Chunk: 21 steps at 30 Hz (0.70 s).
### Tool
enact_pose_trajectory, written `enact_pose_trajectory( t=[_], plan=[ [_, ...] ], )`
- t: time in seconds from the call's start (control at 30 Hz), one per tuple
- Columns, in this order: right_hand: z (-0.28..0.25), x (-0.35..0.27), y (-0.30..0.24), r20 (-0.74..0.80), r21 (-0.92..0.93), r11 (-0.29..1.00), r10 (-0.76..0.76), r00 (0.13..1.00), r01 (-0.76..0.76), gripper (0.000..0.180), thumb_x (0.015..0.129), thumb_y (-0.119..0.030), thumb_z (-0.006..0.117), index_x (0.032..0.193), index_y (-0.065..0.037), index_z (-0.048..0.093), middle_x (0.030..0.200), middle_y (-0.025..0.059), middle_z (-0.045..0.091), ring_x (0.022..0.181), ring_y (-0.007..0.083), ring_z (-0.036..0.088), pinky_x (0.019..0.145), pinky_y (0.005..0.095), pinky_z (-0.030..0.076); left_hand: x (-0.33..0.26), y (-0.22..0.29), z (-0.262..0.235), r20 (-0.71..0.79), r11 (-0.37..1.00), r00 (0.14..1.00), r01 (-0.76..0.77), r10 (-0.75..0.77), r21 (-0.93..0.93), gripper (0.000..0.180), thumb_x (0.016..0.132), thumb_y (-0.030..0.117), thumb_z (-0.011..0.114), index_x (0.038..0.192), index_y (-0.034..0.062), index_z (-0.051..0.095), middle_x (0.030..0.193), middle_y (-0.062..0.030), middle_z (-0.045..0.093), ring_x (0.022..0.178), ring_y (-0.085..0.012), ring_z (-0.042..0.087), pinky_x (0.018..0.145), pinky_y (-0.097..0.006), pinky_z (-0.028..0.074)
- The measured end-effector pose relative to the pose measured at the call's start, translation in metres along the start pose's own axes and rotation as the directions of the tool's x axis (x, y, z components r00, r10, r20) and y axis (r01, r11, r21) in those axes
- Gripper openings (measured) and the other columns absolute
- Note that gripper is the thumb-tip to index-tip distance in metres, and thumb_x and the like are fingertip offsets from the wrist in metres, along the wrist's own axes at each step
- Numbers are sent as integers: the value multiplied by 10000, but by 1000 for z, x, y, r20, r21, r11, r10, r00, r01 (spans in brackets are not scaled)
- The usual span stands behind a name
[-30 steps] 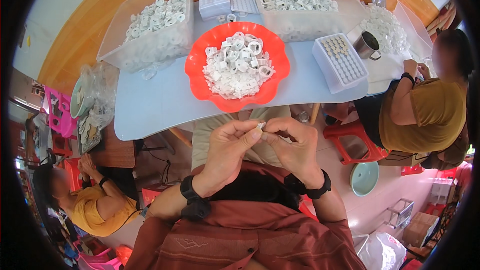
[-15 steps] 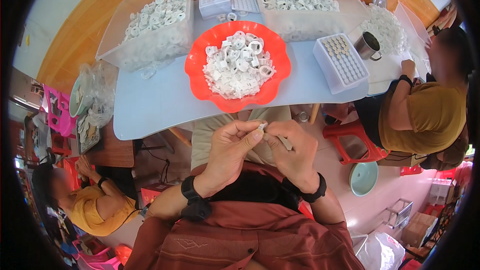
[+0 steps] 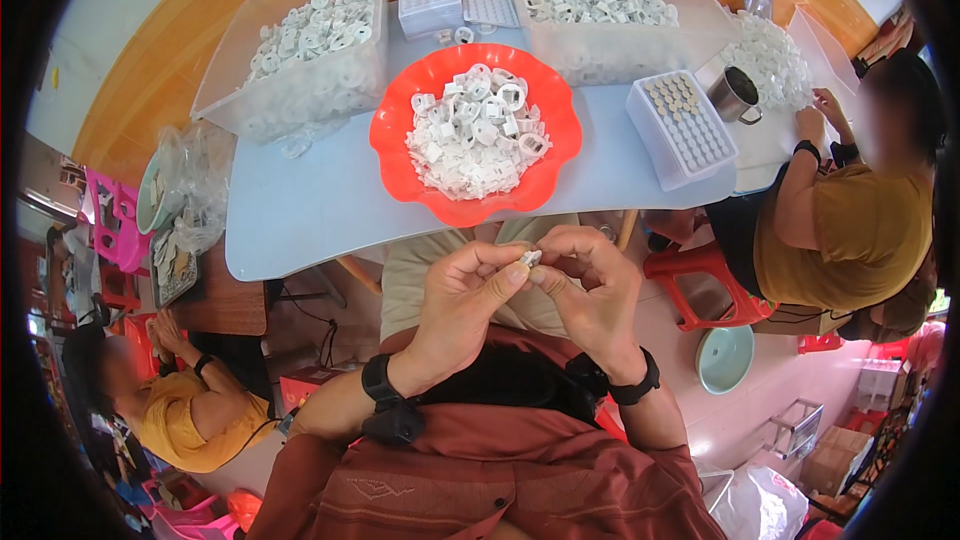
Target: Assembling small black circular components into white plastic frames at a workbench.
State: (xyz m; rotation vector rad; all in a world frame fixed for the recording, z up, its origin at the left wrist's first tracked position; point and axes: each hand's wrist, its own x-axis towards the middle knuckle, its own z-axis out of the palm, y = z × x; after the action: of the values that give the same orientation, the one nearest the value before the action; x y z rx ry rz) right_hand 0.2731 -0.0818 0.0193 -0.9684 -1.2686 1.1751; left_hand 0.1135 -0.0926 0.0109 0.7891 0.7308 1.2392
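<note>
Over my lap, just off the table's near edge, a small white plastic part (image 3: 530, 258) sits between my fingertips. My left hand (image 3: 465, 290) pinches it from the left with thumb and forefinger. From the right, the thumb and fingers of my right hand (image 3: 590, 295) close on the same part. Its finer shape is mostly covered by the fingers. Beyond my hands, a red scalloped bowl (image 3: 400, 175) stands on the table, with white ring-shaped parts and small white pieces heaped in it.
Two clear bins (image 3: 300, 90) of white parts stand at the back of the pale blue table (image 3: 300, 230). A white tray block (image 3: 680, 165) and a metal mug (image 3: 735, 95) are at the right. Co-workers sit at the right (image 3: 850, 230) and lower left (image 3: 200, 410).
My right hand has turned, and its thumb now reaches up to the white part. The co-worker at the right has brought a second hand into view near the clear pieces.
</note>
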Motion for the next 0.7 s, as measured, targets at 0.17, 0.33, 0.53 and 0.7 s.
enact_pose_trajectory(
  t=[0.17,0.33,0.53,0.7],
  plan=[
    [-5,2,0,29,-192,976,-102,994,105,213,815,36,748,1008,0,665,1004,114,664,880,184,682,762,295,570,0,-1,0,12,1000,1000,-10,10,-3,186,962,71,642,1132,-4,639,1118,-118,691,993,-162,670,914,-327,546],
    [-4,5,0,29,-215,970,-108,994,111,230,777,20,770,992,-14,692,1009,124,675,856,231,687,720,308,560,1,-1,-1,15,1000,1000,-6,7,-30,191,962,75,644,1137,-1,639,1120,-116,690,989,-164,671,916,-331,546],
    [1,1,5,14,-404,848,-368,930,342,233,765,16,770,967,-51,677,990,111,674,841,269,673,696,335,543,1,-3,-1,3,999,1000,-16,17,-44,185,961,68,643,1134,0,643,1139,-120,688,991,-166,671,907,-326,545],
    [4,5,6,76,-549,641,-600,796,536,263,748,34,764,964,-52,644,967,92,674,838,291,647,705,350,534,1,-3,0,-13,995,1000,-10,9,-102,186,964,29,628,1139,-33,640,1153,-117,678,1028,-143,647,929,-298,529]
  ],
)
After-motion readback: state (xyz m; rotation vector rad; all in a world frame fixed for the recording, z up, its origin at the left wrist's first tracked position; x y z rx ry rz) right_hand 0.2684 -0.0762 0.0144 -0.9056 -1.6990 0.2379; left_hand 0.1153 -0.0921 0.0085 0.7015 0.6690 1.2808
